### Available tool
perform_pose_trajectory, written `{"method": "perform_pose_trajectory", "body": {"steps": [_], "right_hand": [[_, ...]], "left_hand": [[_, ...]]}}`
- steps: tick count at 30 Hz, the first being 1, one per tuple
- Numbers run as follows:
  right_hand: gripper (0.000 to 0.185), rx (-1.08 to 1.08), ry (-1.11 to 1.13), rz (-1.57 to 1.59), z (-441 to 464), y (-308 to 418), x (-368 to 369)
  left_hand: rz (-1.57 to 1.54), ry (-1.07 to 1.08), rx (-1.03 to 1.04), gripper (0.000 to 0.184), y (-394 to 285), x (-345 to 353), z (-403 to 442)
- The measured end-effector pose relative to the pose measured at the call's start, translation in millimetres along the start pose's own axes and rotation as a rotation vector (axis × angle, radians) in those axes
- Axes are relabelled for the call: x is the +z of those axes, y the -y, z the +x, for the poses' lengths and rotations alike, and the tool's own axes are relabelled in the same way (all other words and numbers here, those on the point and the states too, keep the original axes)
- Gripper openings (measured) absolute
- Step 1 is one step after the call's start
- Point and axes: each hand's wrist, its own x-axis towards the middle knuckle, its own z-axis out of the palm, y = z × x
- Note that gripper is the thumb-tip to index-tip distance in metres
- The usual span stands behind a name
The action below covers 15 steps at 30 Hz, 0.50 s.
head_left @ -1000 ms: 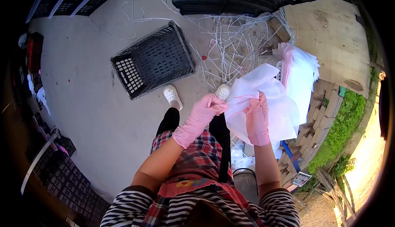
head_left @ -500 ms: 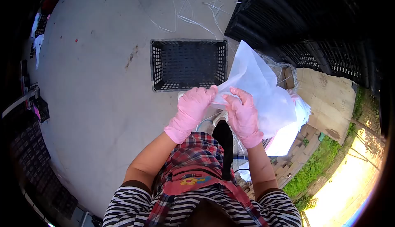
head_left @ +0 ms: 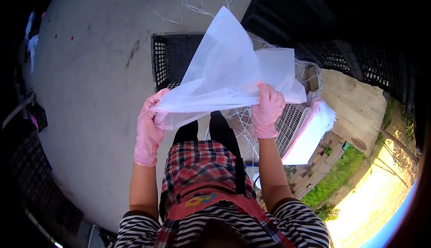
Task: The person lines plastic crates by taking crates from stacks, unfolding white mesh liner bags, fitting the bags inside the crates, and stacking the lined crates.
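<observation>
A thin, see-through white sheet [head_left: 226, 61] is stretched between my two pink-gloved hands, with its far part standing up in a peak. My left hand [head_left: 150, 129] is closed on the sheet's left end. On the other side, my right hand [head_left: 268, 111] pinches its near edge. Behind the sheet, an upright black plastic crate [head_left: 159, 61] stands on the floor, its right part hidden. To the right of my right hand, a stack of white and pinkish sheets [head_left: 310, 133] lies on a grey slatted crate [head_left: 287, 124].
Stacked black crates [head_left: 292, 10] rise at the upper right. A flat cardboard piece [head_left: 352, 99] lies below them, beside bricks and green plants [head_left: 339, 180]. Loose white strapping [head_left: 244, 129] is tangled near my feet. More dark crates [head_left: 33, 167] line the left side.
My hands have moved apart, the left one going left, and the sheet has opened out between them. It now covers much of the black crate, which was in full view.
</observation>
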Motion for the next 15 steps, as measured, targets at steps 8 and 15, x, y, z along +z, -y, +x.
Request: {"method": "perform_pose_trajectory", "body": {"steps": [8, 15], "right_hand": [[0.031, 0.282, -0.071, -0.246, 9.9, -140.3, 59.0], [0.029, 0.468, 0.895, -0.111, -3.9, -168.0, 164.1]], "left_hand": [[1.16, -0.095, 0.462, 0.011, -38.0, -112.4, 12.0], [1.582, -0.682, 0.129, 0.033, -83.3, -252.9, 129.9]]}}
